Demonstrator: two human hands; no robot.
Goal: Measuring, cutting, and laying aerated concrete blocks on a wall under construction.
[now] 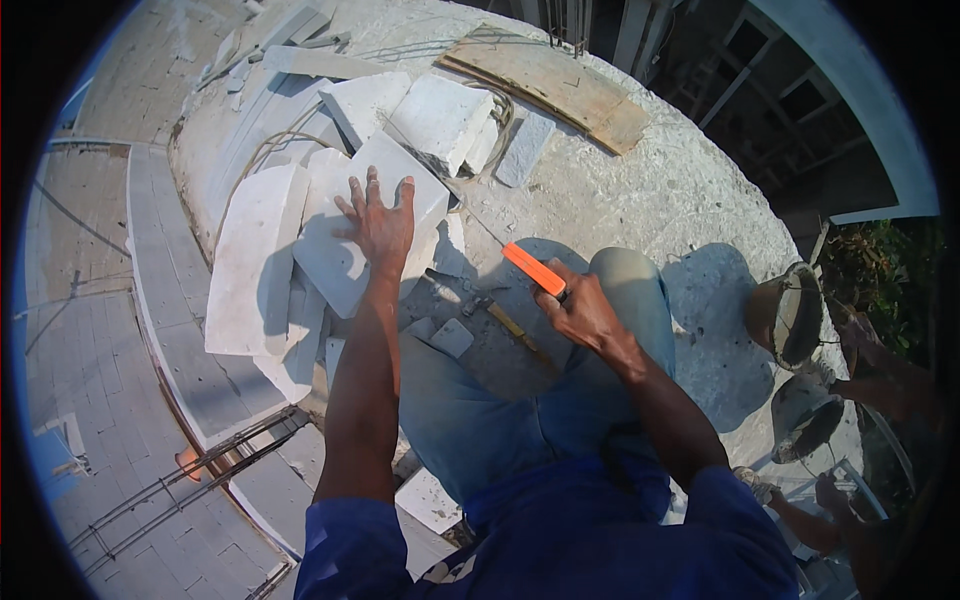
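Note:
My left hand [378,222] lies flat, fingers spread, on a white block slab [345,250] that leans on a pile of similar white blocks. My right hand [583,312] grips a tool with an orange handle [532,269], its blade running up and left toward the slab. A hammer with a yellowish handle [503,318] lies on the concrete just below the orange tool. My blue-trousered knees are bent under my arms.
More white blocks [430,118] and a wooden board [550,85] lie farther off on the rough concrete slab. Two mortar-caked buckets [790,315] stand at the right, where another person's hands [885,375] reach in. Steel rebar [190,480] lies lower left beside a block wall.

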